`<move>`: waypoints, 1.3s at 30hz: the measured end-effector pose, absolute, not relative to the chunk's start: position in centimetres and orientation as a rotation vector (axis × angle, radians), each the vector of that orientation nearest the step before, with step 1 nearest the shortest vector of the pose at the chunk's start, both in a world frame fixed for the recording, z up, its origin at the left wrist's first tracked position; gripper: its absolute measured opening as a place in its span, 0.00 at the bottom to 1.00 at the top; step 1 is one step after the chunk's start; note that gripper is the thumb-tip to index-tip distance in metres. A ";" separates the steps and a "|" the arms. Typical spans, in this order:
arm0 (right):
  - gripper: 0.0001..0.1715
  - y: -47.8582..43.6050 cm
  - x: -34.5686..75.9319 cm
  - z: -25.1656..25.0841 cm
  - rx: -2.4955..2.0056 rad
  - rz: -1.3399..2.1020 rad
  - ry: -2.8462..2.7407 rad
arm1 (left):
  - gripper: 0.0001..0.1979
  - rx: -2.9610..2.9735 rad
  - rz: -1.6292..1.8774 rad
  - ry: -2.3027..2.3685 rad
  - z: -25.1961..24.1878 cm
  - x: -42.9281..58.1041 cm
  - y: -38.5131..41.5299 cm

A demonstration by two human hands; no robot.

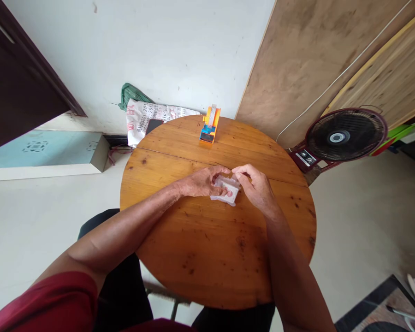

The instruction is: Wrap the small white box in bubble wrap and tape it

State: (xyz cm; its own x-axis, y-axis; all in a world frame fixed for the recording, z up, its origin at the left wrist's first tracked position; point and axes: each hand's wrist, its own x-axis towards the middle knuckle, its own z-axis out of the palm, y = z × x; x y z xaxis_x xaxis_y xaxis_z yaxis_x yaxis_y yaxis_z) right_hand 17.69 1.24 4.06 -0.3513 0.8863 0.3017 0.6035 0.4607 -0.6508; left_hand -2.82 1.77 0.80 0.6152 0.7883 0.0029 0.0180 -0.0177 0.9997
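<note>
A small white packet in clear plastic wrap [230, 194], with a reddish mark on it, lies on the round wooden table [207, 244]. My left hand [204, 180] rests at its left side, thumb and fingers apart, touching the wrap. At the packet's upper right corner, my right hand [255, 185] has thumb and forefinger pinched together; whatever is between the fingertips is too small to tell. Farther back on the table stands an orange and blue tape dispenser [210, 125] with a roll of clear tape.
Behind the table's back left edge lies a white printed sack [138, 121] with a green bag [133, 94]. A dark red fan [344, 137] stands to the right. At the left is a light blue box [55, 150].
</note>
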 end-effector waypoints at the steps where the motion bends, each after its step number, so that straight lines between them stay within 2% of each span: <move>1: 0.09 1.2 17.7 4.1 -1.235 0.580 -2.070 | 0.30 1.476 0.713 0.704 0.9 -2.8 1.7; 6: 0.10 1.3 17.8 4.1 -1.229 0.586 -2.017 | 0.31 1.445 0.764 0.654 1.1 -2.3 1.2; 13: 0.10 1.3 17.9 4.3 -1.205 0.596 -1.928 | 0.39 1.435 0.886 0.649 0.4 -2.0 1.2; 19: 0.09 1.4 17.9 4.3 -1.158 0.614 -1.890 | 0.45 1.482 0.806 0.692 1.6 -2.3 1.0; 39: 0.09 2.3 18.9 3.8 -1.140 0.611 -1.736 | 0.53 1.581 0.677 0.764 1.9 -3.0 0.9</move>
State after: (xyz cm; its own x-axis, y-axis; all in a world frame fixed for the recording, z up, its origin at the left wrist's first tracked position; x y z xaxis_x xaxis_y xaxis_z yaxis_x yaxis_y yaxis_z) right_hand 18.88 2.30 3.83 -0.1277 0.8924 0.4329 0.4246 0.4436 -0.7892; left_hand -3.03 0.95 1.93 0.6158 0.7879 0.0084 0.1030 -0.0910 0.9905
